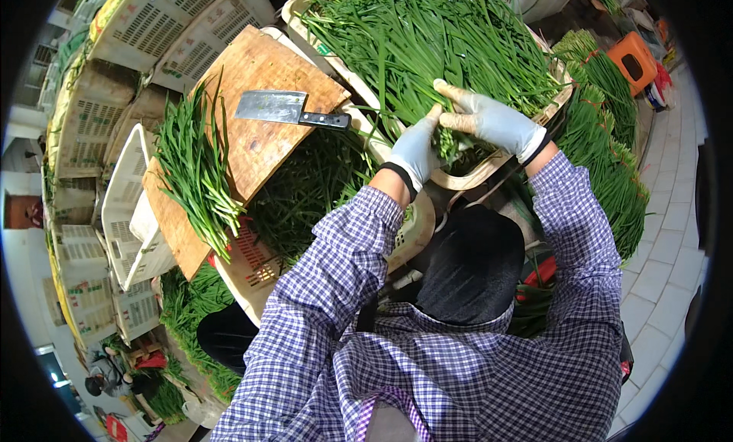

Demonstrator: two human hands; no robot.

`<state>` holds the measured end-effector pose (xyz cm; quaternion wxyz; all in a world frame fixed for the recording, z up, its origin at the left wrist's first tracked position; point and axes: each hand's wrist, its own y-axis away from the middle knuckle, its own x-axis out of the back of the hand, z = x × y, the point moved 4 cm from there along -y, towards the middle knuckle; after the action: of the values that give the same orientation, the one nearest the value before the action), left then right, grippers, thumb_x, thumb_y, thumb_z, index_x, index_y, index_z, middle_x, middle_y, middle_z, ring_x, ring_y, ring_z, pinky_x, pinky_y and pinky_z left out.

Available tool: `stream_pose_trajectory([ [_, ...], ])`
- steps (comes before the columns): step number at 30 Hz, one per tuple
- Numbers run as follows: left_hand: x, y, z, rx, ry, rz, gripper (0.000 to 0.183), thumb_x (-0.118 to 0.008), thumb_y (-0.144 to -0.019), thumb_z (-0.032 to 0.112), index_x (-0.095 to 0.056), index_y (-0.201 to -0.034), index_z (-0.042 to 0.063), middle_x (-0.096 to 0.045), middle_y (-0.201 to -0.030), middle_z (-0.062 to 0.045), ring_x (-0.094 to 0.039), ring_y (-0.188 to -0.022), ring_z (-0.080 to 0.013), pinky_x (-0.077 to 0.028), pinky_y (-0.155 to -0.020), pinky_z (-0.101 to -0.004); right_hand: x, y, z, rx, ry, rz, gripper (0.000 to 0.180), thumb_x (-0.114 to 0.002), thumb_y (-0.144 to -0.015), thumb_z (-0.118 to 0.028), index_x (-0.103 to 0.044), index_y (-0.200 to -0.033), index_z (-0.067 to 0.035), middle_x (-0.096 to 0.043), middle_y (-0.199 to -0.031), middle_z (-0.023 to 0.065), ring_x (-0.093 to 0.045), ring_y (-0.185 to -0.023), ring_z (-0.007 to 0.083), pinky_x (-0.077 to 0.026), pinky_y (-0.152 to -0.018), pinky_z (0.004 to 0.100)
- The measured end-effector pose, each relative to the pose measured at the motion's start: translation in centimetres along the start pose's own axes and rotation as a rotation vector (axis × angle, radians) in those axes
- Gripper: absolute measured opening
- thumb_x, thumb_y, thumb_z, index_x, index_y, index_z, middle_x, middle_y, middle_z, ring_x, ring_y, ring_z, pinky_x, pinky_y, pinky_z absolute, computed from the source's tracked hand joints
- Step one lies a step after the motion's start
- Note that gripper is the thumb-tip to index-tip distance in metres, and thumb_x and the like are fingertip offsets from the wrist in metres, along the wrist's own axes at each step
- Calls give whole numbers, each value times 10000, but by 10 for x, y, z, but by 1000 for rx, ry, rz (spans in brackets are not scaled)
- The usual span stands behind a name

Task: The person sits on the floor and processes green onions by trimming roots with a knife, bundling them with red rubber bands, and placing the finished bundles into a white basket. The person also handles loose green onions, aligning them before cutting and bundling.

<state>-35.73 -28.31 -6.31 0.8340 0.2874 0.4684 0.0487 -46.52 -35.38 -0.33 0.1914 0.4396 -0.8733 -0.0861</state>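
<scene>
My gloved left hand (415, 150) is closed around the lower part of a small bunch of garlic chives (448, 143), its pale stem ends showing below the fingers. Against the same bunch, my gloved right hand (489, 118) has its finger and thumb spread; whether it grips is unclear. Both hands are over the near end of a cream plastic crate (458, 181) heaped with loose garlic chives (424, 35). To the left, a cleaver (272, 105) lies flat on a wooden board (260, 155). Another pile of chives (197, 167) rests on the board's near-left part.
Under the board stands a crate (246, 276) with dark green leaves. Stacked white crates (94, 121) line the left side. Tied chive bundles (601, 155) lie at right, near an orange plastic stool (631, 62) and tiled floor (664, 235). Another person (106, 373) is at lower left.
</scene>
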Motion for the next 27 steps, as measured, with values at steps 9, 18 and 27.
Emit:
stream_pose_trajectory([
  [9, 27, 1, 5, -58, -167, 194, 96, -583, -914, 26, -610, -988, -30, -640, -918, -121, -644, -789, -244, -590, -736, -385, 94, 10, 38, 55, 550, 577, 509, -562, -839, 15, -606, -1318, -152, -584, -1346, 84, -585, -1137, 238, -475, -975, 331],
  [18, 42, 21, 43, -121, -448, 258, 95, -626, -880, 35, -648, -943, -32, -664, -879, -124, -663, -753, -227, -588, -668, -342, 27, 17, 15, -250, 425, 207, 508, -470, -993, -441, -654, -805, -7, -650, -664, 98, -628, -558, 215, -520, -581, 350],
  [27, 28, 23, 40, -155, -503, 257, 122, -626, -864, 7, -636, -973, -48, -682, -872, -132, -682, -729, -221, -589, -661, -321, -20, -20, 100, -433, 31, 13, 852, -258, -961, -696, -378, -1454, -12, -547, -1365, 164, -578, -1157, 306, -535, -906, 481],
])
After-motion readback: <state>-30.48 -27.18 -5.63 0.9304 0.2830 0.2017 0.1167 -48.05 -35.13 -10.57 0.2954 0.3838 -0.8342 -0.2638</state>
